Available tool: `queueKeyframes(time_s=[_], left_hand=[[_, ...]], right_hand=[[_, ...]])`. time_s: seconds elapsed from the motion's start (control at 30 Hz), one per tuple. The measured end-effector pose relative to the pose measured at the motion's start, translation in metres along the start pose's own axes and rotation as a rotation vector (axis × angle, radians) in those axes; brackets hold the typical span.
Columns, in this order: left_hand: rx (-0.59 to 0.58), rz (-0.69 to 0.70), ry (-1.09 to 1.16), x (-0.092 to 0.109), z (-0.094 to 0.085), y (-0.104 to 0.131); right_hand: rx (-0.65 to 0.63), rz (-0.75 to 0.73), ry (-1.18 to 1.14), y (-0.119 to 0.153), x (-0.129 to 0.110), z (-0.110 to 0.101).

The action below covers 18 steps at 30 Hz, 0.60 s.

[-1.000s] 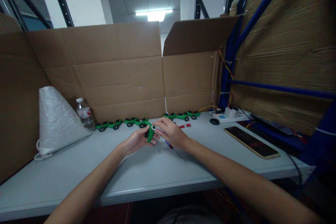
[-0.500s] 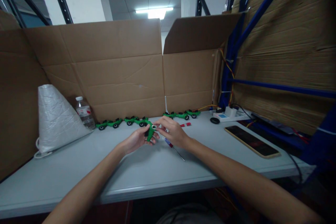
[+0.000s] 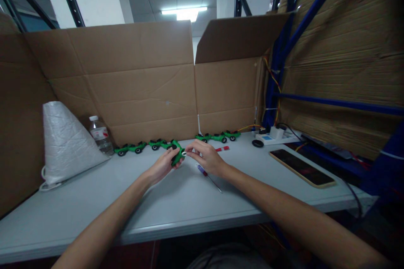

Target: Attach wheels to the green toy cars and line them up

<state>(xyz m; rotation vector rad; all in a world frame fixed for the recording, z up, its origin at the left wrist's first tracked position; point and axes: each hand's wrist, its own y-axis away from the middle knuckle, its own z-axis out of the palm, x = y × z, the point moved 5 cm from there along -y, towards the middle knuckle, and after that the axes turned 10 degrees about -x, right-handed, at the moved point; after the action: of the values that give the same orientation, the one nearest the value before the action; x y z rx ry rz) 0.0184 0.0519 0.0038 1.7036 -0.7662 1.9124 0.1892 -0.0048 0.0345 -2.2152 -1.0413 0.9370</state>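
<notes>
My left hand is wrapped round a green toy car above the table. My right hand is closed in a pinch at the car's right side, by a small round white-centred part; whatever its fingertips grip is too small to make out. Just below my right hand a screwdriver with a blue and red handle lies on the table. A red item rests behind my right wrist. More green toy cars stand in a row along the back, some at the left and some at the right.
On the white table a silver bag and a water bottle stand at the left. To the right lie a phone, a black disc and a power strip. Cardboard walls the back.
My left hand has turned the green car, which now tilts differently and sits slightly further left. My left fingers are tucked more behind it. My right hand stays pinched beside it.
</notes>
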Motion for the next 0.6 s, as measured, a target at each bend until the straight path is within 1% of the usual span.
queueKeyframes(time_s=[0.2, 0.33, 0.5, 0.6], left_hand=[[-0.014, -0.011, -0.15, 0.001, 0.002, 0.001], [-0.015, -0.003, -0.226, -0.003, -0.002, 0.0], [-0.059, -0.054, -0.236, -0.011, -0.008, -0.003], [-0.091, -0.089, -0.218, -0.015, -0.008, -0.002]], right_hand=[[-0.017, 0.007, -0.022, -0.001, -0.002, 0.0], [-0.029, 0.02, -0.016, 0.0, 0.002, 0.002], [-0.034, 0.059, 0.02, 0.002, 0.009, 0.003], [-0.069, 0.098, 0.025, 0.004, 0.014, 0.007]])
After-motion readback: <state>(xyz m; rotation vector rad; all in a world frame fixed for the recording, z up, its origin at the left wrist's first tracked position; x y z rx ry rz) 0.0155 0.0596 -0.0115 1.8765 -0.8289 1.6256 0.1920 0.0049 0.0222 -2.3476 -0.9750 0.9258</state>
